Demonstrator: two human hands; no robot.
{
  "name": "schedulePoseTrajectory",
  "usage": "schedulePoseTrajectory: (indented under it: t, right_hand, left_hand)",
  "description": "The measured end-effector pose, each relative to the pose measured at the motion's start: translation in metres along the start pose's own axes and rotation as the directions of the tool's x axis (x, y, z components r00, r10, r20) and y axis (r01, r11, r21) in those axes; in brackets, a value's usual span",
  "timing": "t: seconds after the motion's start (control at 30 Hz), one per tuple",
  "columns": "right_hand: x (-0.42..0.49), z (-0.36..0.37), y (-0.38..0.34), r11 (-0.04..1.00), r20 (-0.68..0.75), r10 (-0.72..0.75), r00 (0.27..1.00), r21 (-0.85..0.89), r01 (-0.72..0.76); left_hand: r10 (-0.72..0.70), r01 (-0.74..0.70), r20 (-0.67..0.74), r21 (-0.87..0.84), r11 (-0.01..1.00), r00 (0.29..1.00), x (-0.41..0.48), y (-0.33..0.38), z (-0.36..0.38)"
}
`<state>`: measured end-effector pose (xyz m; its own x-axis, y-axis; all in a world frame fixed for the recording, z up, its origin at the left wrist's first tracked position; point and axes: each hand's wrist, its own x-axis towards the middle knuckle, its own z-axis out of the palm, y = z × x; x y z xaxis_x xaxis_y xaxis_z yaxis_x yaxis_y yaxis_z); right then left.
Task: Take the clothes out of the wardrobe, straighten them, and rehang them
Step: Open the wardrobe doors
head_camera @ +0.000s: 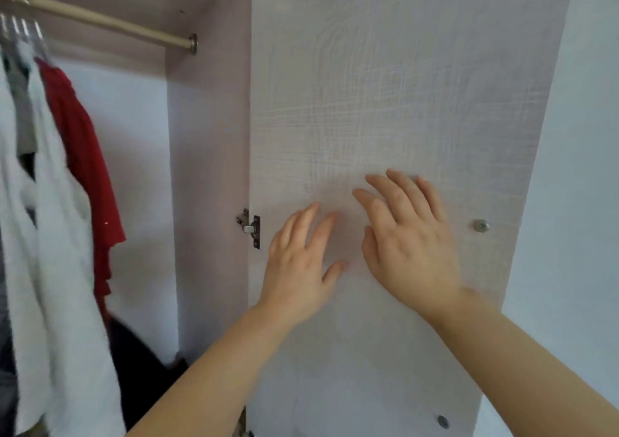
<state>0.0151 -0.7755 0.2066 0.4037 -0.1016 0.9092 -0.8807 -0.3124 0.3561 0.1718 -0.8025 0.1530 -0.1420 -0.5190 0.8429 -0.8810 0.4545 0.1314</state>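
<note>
Both bare forearms extend up and forward. The left hand (301,262) has straight, spread fingers pointing toward 1 o'clock, and its forearm enters from 7 o'clock. The right hand (412,239), just beside it at 2 o'clock, splays its fingers toward 11 o'clock, and its forearm enters from 4 o'clock.

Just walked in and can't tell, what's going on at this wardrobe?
A person's left hand and right hand, both empty, are spread flat at the inner face of the open wardrobe door. A red garment and a white garment hang on the rail inside; nothing is in hand yet.
</note>
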Motion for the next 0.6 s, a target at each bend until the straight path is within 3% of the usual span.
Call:
schedulePoseTrajectory:
  t: [0.27,0.6]
  right_hand:
    - [0.017,0.033,-0.100,0.889,0.016,-0.024,1.000,0.459,0.014]
    - [0.049,0.054,-0.268,0.608,0.072,-0.145,0.987,0.793,0.031]
  left_hand:
    - [-0.241,0.239,-0.035,0.322,0.916,0.970,-0.067,-0.067,-0.085]
    - [-0.445,0.516,-0.277,0.596,0.615,0.852,-0.151,-0.146,-0.228]
